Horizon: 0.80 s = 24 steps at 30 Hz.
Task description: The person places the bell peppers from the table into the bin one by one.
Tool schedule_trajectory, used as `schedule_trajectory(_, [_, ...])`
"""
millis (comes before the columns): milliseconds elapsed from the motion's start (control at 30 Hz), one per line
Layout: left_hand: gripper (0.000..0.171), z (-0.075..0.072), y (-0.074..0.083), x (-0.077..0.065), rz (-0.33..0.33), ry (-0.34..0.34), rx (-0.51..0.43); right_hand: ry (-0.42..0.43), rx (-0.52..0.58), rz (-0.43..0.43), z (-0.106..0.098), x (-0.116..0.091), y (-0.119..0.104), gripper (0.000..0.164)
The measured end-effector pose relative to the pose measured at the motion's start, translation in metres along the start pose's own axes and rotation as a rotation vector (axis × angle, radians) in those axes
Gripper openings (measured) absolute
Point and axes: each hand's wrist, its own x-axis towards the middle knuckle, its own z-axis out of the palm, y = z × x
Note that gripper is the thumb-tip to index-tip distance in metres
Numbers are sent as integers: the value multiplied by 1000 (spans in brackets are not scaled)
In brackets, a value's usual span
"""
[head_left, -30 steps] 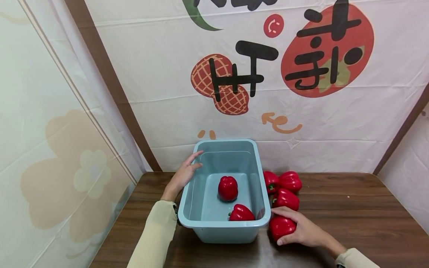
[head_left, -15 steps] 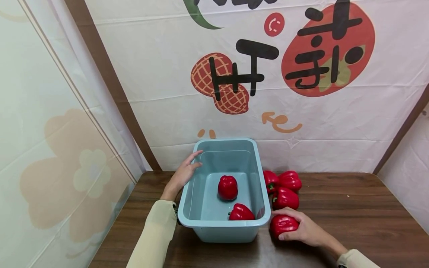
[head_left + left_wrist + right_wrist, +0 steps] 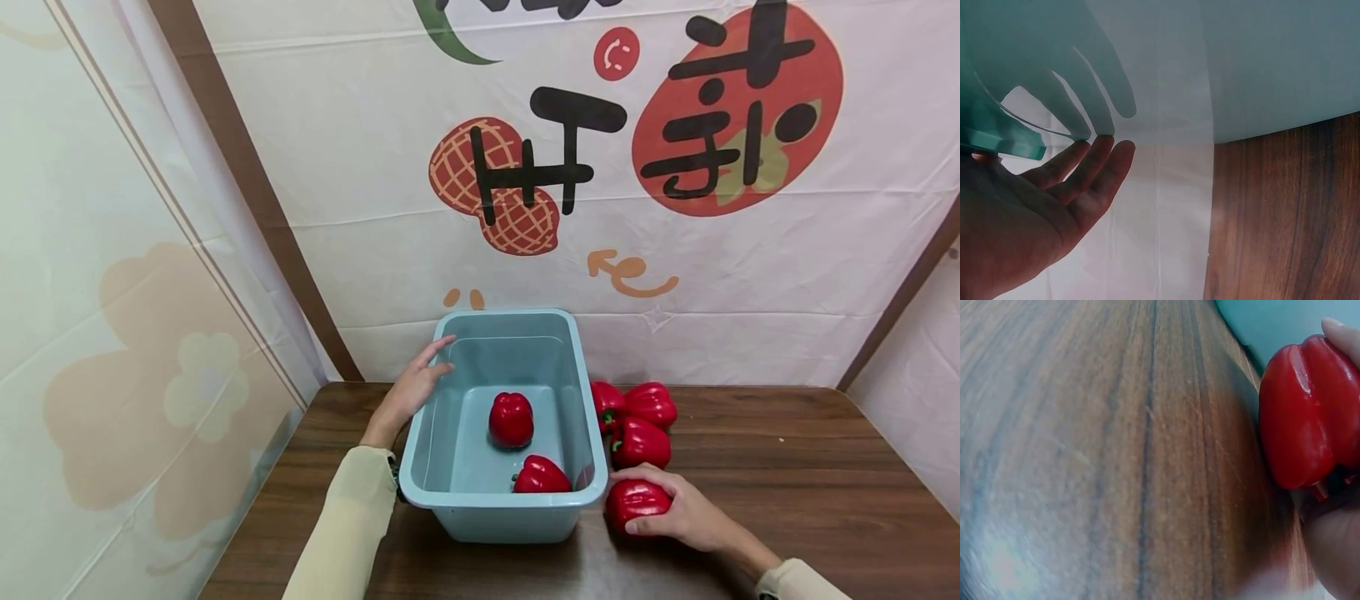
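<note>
A light blue plastic tub (image 3: 501,527) stands on the table with two red bell peppers inside, one near the middle (image 3: 511,420) and one at the near right corner (image 3: 542,475). My left hand (image 3: 408,396) holds the tub's left rim, thumb and a finger over the edge; in the left wrist view, its other fingers (image 3: 1110,169) lie along the outer wall. Beside the tub's near right corner, my right hand (image 3: 690,512) grips another red bell pepper (image 3: 636,502) between thumb and fingers. In the right wrist view this bell pepper (image 3: 1300,419) shows its stem by the palm.
Three more red bell peppers, including a front one (image 3: 641,442) and a back right one (image 3: 651,405), cluster against the tub's right side. A printed cloth (image 3: 360,250) hangs behind the brown wooden table (image 3: 787,483). Another cloth (image 3: 150,375) borders the left.
My right hand and the bell pepper in it have shifted slightly right, and the pepper has turned a little. The left hand keeps its place on the tub.
</note>
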Motion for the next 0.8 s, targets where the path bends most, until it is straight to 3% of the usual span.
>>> schedule_trajectory(800, [53,1,-1,1,-3,8,-8,-26,40,81,-1,2,-7,50])
